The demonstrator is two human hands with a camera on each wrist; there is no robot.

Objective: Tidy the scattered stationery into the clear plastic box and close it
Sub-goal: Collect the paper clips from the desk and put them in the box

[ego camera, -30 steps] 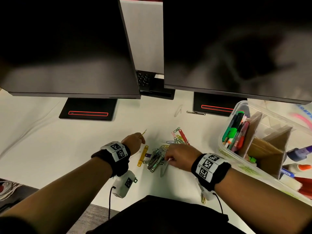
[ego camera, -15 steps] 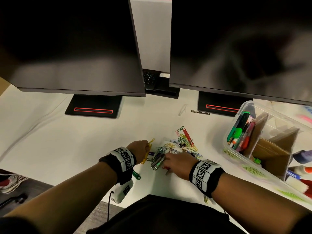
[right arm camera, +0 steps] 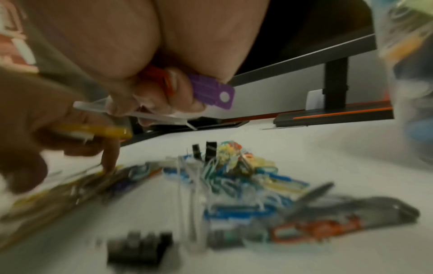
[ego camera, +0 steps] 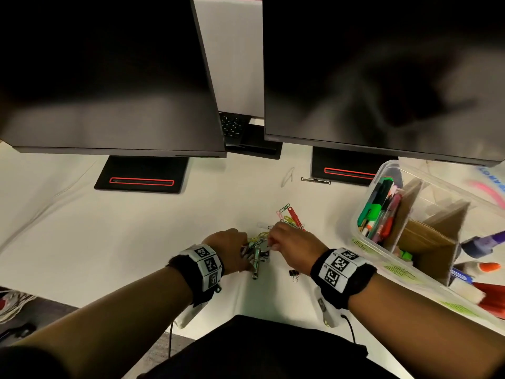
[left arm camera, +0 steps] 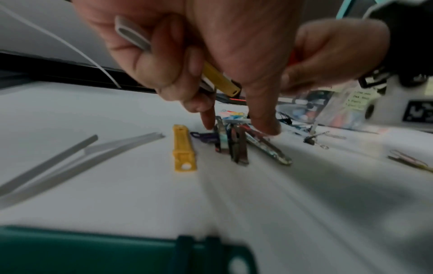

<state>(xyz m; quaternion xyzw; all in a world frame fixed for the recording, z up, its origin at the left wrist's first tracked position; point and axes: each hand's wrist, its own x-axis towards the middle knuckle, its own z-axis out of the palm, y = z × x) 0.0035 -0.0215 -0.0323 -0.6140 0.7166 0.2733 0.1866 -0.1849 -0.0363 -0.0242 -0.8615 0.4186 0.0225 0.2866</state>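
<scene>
Between my hands lies a heap of metal clips (ego camera: 257,259) (left arm camera: 236,146). My left hand (ego camera: 244,251) (left arm camera: 236,128) holds a yellow plastic strip (left arm camera: 220,78) and a pale strip (left arm camera: 132,35) in its curled fingers, while its forefinger and thumb touch the heap. My right hand (ego camera: 272,239) (right arm camera: 178,96) grips a purple strip (right arm camera: 212,92), a red one and a clear strip. Coloured paper clips (ego camera: 289,217) (right arm camera: 234,176) lie just beyond it. The clear plastic box (ego camera: 388,168) stands open at the right with pens (ego camera: 379,212) in its left compartment.
Another yellow strip (left arm camera: 183,148) and pale strips (left arm camera: 70,157) lie left of the heap. A small black binder clip (ego camera: 293,273) (right arm camera: 140,246) sits near my right wrist. Two monitors (ego camera: 109,77) overhang the back of the white desk (ego camera: 109,242). Glue sticks and markers (ego camera: 481,244) lie right of the box.
My left hand has taken up a yellow strip and moved right onto the metal clips. My right hand has shifted away from me toward the coloured paper clips, so the hands are closer together.
</scene>
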